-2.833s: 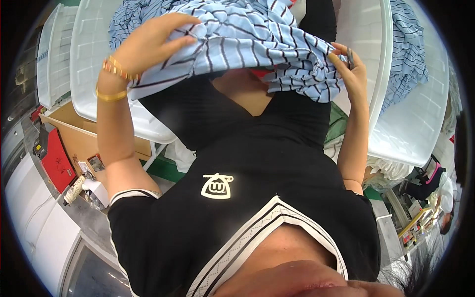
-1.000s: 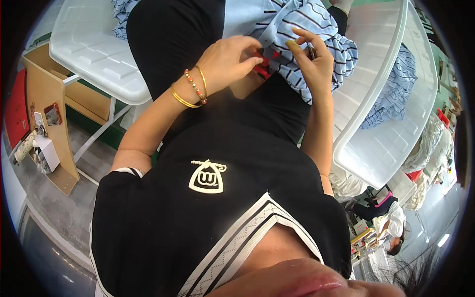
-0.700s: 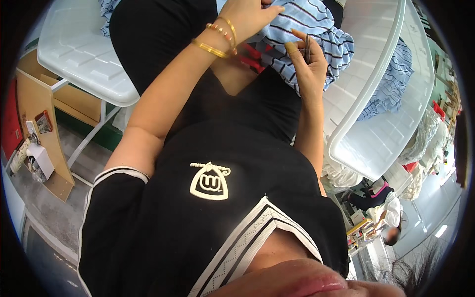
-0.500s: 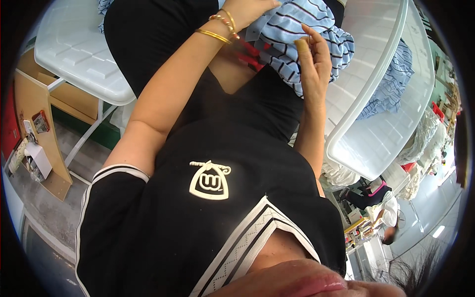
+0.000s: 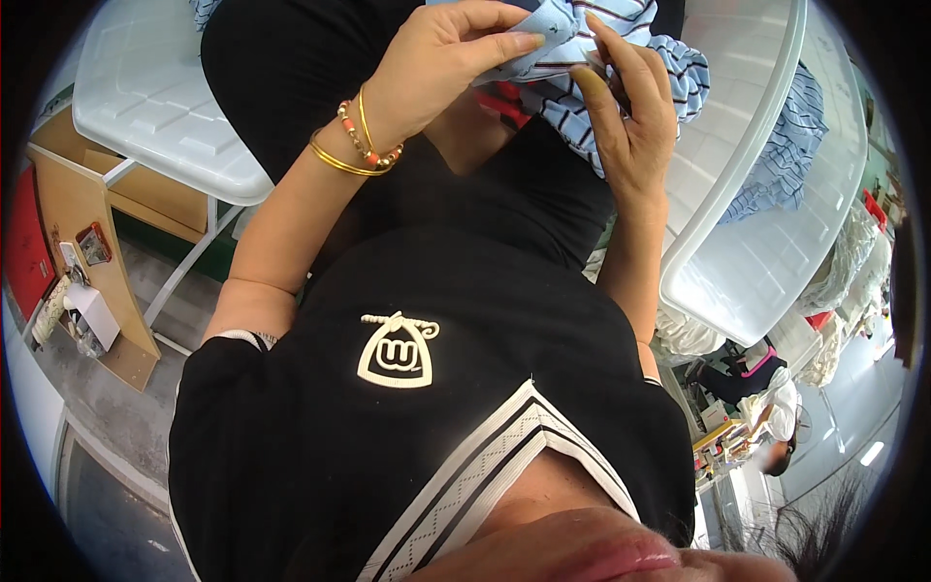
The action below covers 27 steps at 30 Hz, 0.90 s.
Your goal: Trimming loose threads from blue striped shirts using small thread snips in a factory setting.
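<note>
A light blue garment with dark stripes (image 5: 684, 76) lies bunched over my lap at the top of the view. My left hand (image 5: 427, 68), with bracelets at the wrist, pinches a plain blue band (image 5: 551, 37) of this garment between thumb and fingers. Close to the right of it, my right hand (image 5: 635, 116) is curled at the striped cloth, its thumb and forefinger tips a little apart. Whatever thin thing it may hold is too small to make out. The thumb tip looks yellowish.
A white plastic tub (image 5: 766, 262) stands at my right, with more blue striped cloth (image 5: 784, 145) beyond its near wall. At my left is another white plastic tub (image 5: 165, 126) on a metal frame, beside a wooden board stand (image 5: 92, 242). A person (image 5: 779, 451) is far off at right.
My left hand has moved down and now pinches the garment's plain band. My right hand has shifted slightly right and sits closer to the cloth. The garment's folds have moved.
</note>
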Motion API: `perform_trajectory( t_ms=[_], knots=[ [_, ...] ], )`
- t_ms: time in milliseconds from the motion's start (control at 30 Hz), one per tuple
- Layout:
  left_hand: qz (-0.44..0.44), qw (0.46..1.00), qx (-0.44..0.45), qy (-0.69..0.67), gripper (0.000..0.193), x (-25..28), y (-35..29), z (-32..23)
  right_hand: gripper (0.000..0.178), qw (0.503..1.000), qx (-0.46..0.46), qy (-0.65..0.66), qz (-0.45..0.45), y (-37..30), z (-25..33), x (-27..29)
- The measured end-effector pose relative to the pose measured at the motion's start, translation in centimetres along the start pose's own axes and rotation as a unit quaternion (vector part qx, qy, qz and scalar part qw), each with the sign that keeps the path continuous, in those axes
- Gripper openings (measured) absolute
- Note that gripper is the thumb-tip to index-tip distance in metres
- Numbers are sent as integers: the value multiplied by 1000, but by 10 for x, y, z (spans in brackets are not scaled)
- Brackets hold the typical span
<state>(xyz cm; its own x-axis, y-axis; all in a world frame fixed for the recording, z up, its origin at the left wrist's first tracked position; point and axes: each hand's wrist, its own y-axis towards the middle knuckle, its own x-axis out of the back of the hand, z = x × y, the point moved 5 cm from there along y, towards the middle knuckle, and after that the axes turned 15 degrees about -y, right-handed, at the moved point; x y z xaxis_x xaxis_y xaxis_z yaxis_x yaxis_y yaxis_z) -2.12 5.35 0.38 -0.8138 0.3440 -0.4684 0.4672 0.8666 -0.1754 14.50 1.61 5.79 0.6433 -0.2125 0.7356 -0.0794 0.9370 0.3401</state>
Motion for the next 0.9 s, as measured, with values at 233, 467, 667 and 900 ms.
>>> perform_trajectory(
  t_ms=[233, 467, 667, 900],
  knots=[
    [15, 1000, 16, -11, 24, -6, 3, 1, 42, 997, -8, -9, 73, 10, -2, -5],
    [27, 999, 22, 27, 18, -9, 5, -7, 39, 994, -7, -7, 112, 14, -3, -3],
    [39, 998, 41, -7, 18, -9, 4, -3, 33, 996, 16, -58, 73, 9, -7, -6],
    [-7, 993, 62, -102, 30, 1, 2, 15, 32, 999, -9, -18, 39, 6, -15, -2]
  ],
)
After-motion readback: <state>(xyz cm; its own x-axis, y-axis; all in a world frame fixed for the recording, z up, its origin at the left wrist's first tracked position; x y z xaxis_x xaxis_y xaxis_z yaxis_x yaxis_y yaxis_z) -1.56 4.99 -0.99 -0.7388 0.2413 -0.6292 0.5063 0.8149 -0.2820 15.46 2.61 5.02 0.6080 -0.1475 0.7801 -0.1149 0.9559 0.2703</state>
